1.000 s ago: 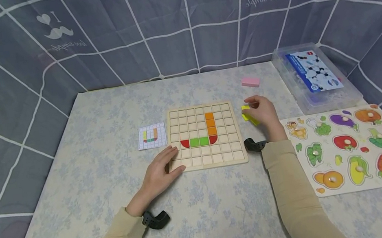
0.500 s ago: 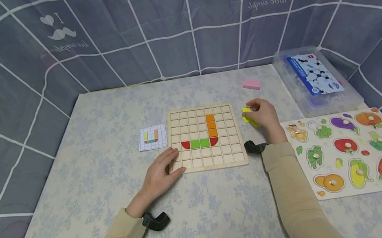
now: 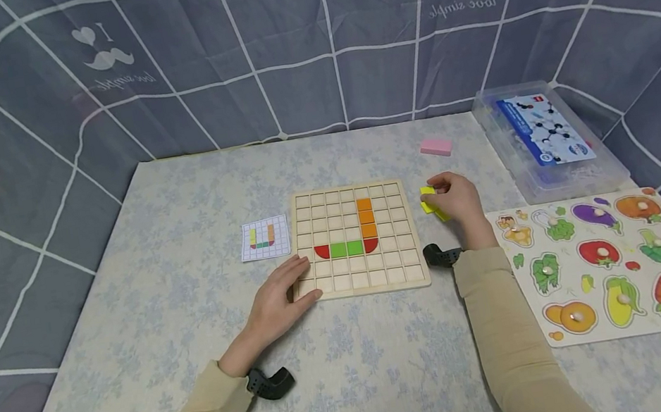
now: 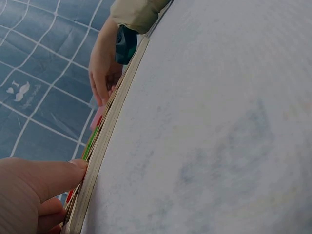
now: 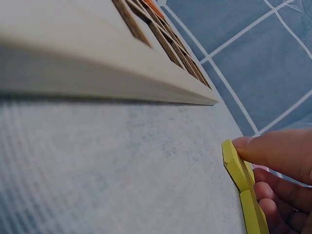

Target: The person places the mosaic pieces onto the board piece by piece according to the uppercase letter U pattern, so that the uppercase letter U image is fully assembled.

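Note:
My left hand (image 3: 277, 299) rests on the front left corner of a square wooden grid board (image 3: 401, 274), its fingers relaxed. In the left wrist view the thumb (image 4: 58, 176) touches the board's edge. The board holds red pieces (image 3: 371, 245), green squares (image 3: 346, 249) and a column of orange squares (image 3: 366, 217). Right of the board, my right hand (image 3: 458, 201) pinches a yellow block (image 3: 427, 191). In the right wrist view, the thumb presses this block (image 5: 236, 168), and another yellow block (image 5: 251, 212) lies against its near end. The fingertips behind the blocks are partly hidden.
A pattern card (image 3: 264, 238) with a coloured U shape lies left of the board. Behind the right hand is a pink block (image 3: 436, 147). A clear plastic box (image 3: 564, 178) and a vegetable puzzle board (image 3: 577, 269) occupy the right side. A grey curtain (image 3: 291, 27) hangs behind the table.
The head view has shifted slightly. The right fingers have drawn in a little over the yellow blocks. My left hand keeps its place on the board.

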A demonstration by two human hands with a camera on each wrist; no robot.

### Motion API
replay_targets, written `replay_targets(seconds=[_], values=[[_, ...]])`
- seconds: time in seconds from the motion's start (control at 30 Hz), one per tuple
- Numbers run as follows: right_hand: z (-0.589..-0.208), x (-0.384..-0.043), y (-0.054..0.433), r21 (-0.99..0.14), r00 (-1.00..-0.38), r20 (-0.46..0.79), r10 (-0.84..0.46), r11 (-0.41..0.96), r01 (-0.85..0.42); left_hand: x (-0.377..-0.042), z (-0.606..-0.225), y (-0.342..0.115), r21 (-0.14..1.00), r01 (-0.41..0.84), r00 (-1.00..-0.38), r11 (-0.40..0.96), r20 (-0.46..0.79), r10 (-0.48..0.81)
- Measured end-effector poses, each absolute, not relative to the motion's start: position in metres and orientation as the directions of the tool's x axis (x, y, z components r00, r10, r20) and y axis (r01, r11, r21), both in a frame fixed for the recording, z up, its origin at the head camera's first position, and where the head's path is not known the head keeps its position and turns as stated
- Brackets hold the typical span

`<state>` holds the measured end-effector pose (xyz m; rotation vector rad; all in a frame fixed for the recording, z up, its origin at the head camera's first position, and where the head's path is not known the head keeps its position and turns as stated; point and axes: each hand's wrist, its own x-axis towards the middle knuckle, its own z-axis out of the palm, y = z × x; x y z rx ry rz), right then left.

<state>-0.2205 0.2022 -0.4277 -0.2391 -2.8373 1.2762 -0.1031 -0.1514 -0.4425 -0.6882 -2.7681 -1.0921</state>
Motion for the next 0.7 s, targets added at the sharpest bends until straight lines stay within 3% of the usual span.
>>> replay_targets(seconds=[0.7], values=[[-0.4269,-0.2196,0.2045,-0.745,-0.989,-0.021,0.147,0.657,0.113,-0.1023,-0.4413,-0.1513,0.633,0.421,-0.902,0.649,0.217,0.372]])
